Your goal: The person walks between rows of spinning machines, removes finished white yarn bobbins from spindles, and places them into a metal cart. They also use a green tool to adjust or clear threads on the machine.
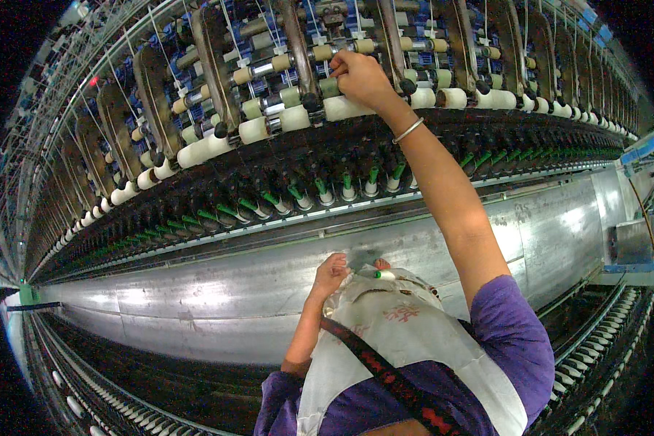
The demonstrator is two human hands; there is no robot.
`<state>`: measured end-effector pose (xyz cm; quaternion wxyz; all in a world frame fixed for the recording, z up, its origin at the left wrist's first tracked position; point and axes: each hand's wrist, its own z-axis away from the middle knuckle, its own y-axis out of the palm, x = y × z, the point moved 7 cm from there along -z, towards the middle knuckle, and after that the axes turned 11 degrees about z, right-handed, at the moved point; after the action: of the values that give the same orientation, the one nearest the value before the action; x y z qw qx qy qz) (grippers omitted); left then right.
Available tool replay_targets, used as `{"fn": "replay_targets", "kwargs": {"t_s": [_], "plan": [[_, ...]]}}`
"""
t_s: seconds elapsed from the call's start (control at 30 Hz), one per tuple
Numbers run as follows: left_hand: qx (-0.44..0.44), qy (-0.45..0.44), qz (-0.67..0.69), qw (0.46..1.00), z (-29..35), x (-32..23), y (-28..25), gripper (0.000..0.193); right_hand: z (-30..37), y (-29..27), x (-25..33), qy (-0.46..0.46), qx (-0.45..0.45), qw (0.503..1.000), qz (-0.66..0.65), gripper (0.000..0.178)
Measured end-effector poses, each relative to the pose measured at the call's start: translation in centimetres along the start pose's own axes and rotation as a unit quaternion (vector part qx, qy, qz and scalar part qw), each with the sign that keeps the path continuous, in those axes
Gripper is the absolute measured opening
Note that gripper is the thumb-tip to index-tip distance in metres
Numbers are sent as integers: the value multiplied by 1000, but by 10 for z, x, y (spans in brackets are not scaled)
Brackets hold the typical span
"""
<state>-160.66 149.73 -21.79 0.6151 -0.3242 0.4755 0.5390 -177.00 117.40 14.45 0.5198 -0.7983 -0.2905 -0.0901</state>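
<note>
My right hand [365,80] is raised to the rollers of a spinning frame, its thumb and fingertips pinched together. Whether a fibre or thread lies in the pinch is too small to make out. Just beside those fingertips is a greenish roller [329,88], with a thick white roller [344,108] below the hand. At waist height, my left hand [331,272] is held with curled fingers by the edge of my white apron [370,320]. What it holds, if anything, is hidden. A white tube with a green end [389,275] rests at the apron's upper edge.
Dark metal arms [214,69] stand between the rollers. Beneath runs a row of green-topped spindles with white bobbins [348,189]. A grey metal floor [196,294] forms the aisle, and another machine with rows of bobbins [588,349] stands behind me.
</note>
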Motion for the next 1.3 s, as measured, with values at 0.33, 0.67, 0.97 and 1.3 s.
{"fn": "replay_targets", "kwargs": {"t_s": [0.33, 0.67, 0.97, 1.3], "plan": [[9, 32, -54, 998, -6, 0, 0, 48, 10, -14, 16, -42, -4, 995, 85, 27], [28, 18, -40, 999, -14, 5, 6, 46, 57, -111, 29, -155, -211, 965, 34, 12], [50, 1, -93, 994, -29, 11, 20, 45, 66, -76, -3, -171, -225, 958, 41, 13], [40, 17, -171, 984, -24, -9, 25, 46, 112, -171, 48, -120, -219, 934, -255, 38]]}}
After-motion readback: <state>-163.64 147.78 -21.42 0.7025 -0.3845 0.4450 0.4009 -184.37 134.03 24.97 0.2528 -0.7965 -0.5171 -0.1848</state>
